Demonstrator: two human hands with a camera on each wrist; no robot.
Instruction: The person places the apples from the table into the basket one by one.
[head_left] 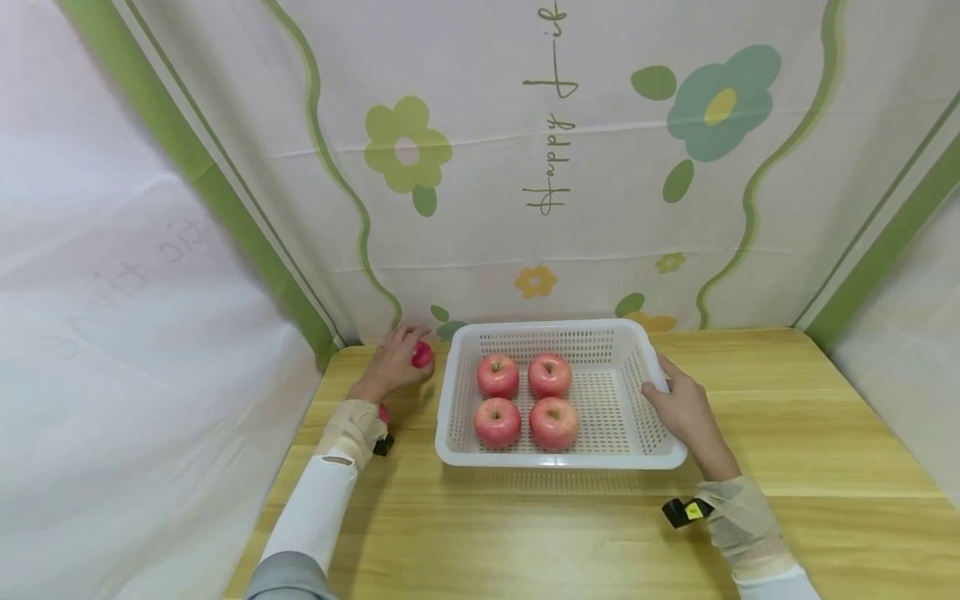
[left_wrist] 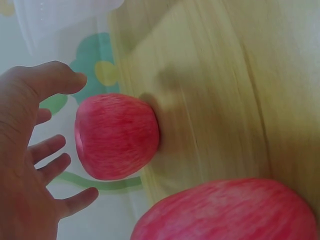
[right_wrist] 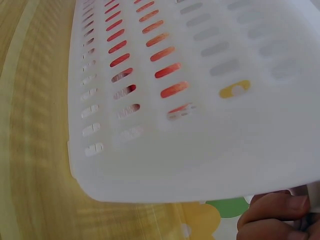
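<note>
Fingers of the right hand (head_left: 684,407) curl over the white basket (head_left: 465,400) rim, centre frame; four apples (head_left: 525,398) already sit inside. Farther left, the left hand (head_left: 390,364), fingers spread, reaches a loose apple (left_wrist: 116,136); another apple (left_wrist: 230,212) waits alongside.

From up high at the head, we look forward and down on the whole yellow wooden tabletop (head_left: 525,525) and the white plastic slotted basket (head_left: 558,454). Our left wrist view sits very close to a round red apple (left_wrist: 116,136) by the wall. Our right wrist view looks up along the basket's side (right_wrist: 200,100), which the head view shares.
</note>
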